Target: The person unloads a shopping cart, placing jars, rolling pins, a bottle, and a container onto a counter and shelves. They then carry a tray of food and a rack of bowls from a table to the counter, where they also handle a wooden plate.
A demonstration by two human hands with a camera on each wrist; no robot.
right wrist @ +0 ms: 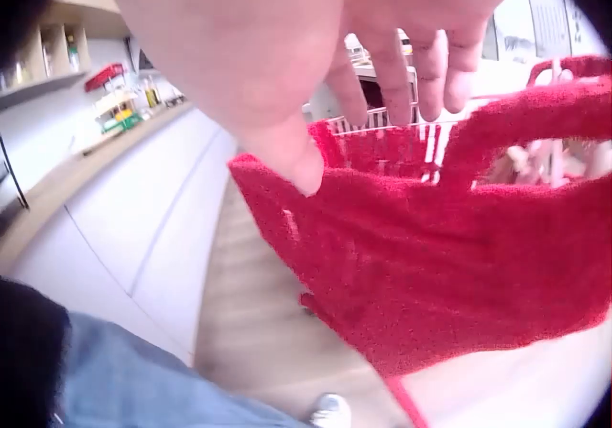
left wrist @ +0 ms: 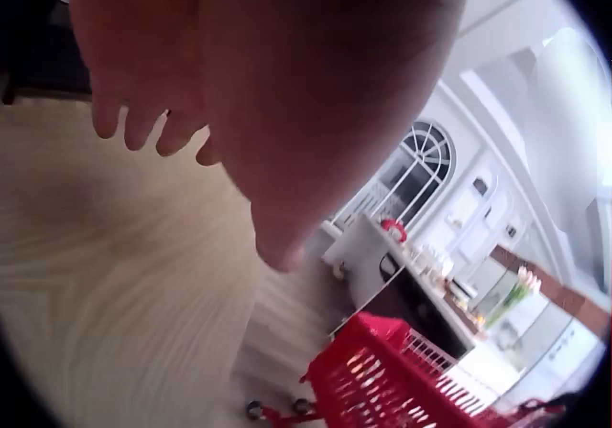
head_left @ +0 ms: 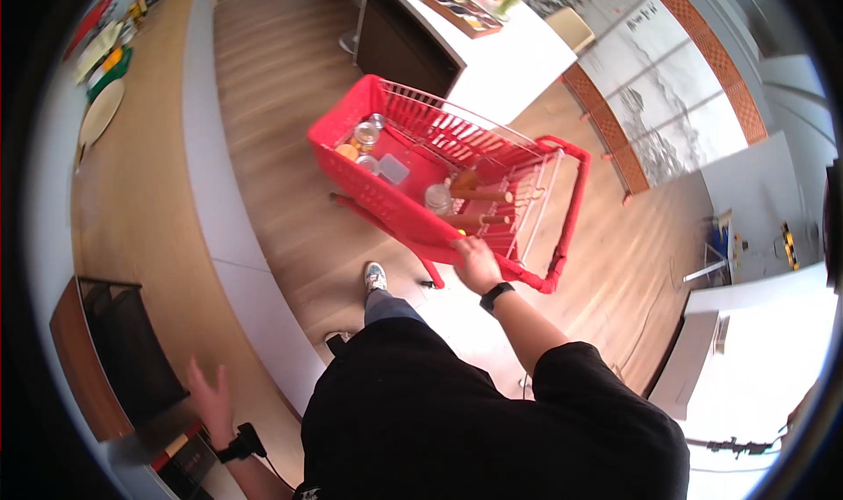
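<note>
A red shopping cart [head_left: 386, 203] stands on the wooden floor in the head view, with clear jars [head_left: 437, 199], a clear plastic box [head_left: 393, 169] and wooden-handled items [head_left: 483, 195] inside. My right hand [head_left: 477, 265] holds the cart's near side rim close to the handle. In the right wrist view the thumb of this hand [right wrist: 316, 74] lies outside the red rim [right wrist: 382, 208] and the fingers reach over to the inner side. My left hand [head_left: 211, 399] is over the wooden counter at the lower left, fingers spread, holding nothing; the left wrist view shows this hand [left wrist: 258, 93] above a pale wood surface.
A long wooden counter [head_left: 145, 193] runs along the left, with a plate [head_left: 103, 112] and a dark chair-like object [head_left: 132, 351]. Beyond the cart stands a white-topped island [head_left: 518, 61] holding a tray [head_left: 465, 15]. A marble-patterned panel [head_left: 672, 105] is at the right.
</note>
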